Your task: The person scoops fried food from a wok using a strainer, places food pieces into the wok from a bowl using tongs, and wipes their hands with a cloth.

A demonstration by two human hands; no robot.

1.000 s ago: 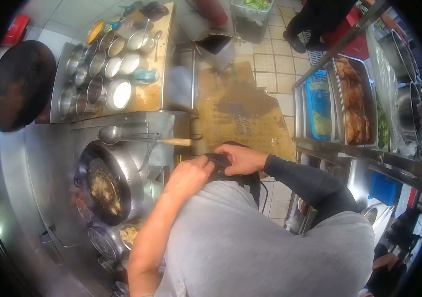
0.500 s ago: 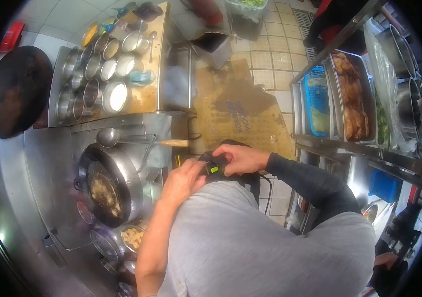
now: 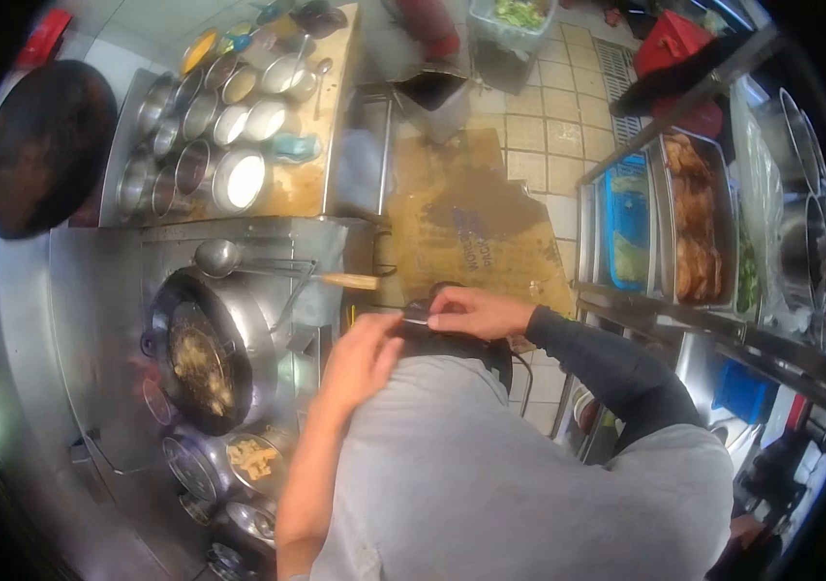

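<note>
Now turned, a thin pale-edged object (image 3: 417, 316) sits pinched in right hand (image 3: 481, 314), left hand (image 3: 360, 362) grip unclear.

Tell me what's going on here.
A person in a grey shirt has the left hand and right hand together at the waist, at a small dark item too unclear to identify; how firmly either grips it, I can't tell. To the left, a wok holds food, with a ladle lying just beyond it.

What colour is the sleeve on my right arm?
The sleeve is dark, black to charcoal grey; it shows in the head view, the only one.
</note>
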